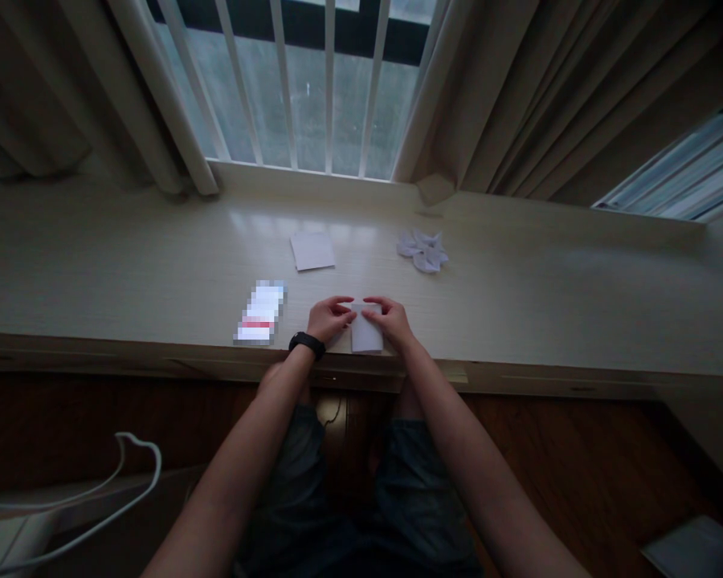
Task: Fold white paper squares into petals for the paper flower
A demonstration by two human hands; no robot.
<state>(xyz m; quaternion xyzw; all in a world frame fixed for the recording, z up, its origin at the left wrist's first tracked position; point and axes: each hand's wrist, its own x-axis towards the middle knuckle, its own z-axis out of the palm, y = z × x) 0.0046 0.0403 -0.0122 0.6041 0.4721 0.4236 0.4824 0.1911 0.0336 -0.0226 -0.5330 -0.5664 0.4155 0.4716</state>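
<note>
A small white sheet of paper (367,335), folded to a narrow rectangle, lies at the front edge of the pale ledge. My left hand (331,319) has its thumb and fingers closed on the paper's upper left edge; a black band (307,345) circles that wrist. From the other side, my right hand (390,319) pinches the top of the same paper, thumb on its face. Farther back lies a flat stack of square white paper (312,251). To its right are several folded white paper pieces (422,251) in a loose heap.
A blurred-out phone-like screen (260,313) lies left of my hands on the ledge (536,297). Beige curtains (506,96) flank a barred window (304,96) behind. A white cable (157,461) loops at lower left. My knees are under the ledge's front edge.
</note>
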